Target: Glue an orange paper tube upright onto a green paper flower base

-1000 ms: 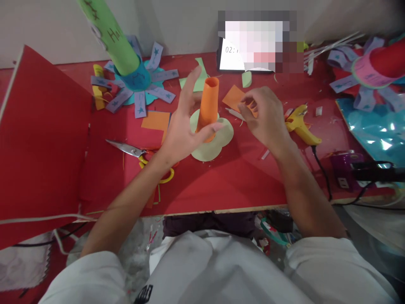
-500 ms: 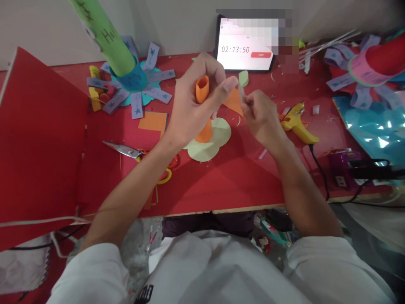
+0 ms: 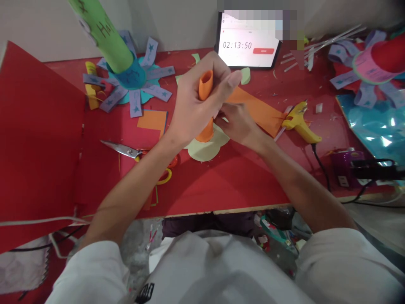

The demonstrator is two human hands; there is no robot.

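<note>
A plain grey wall [image 3: 177,25] runs along the back, meeting the far edge of a red table [image 3: 202,185] whose front edge shows a pale, wood-like strip. At the table's left end rises a large red panel [image 3: 41,139], set at a slant. Below, the floor [image 3: 137,238] is grey and mottled, with small scraps scattered over it. The light is soft and rather dim, leaving faint shadows on the red top; the brightest patch is a lit screen [image 3: 249,57] near the wall.
</note>
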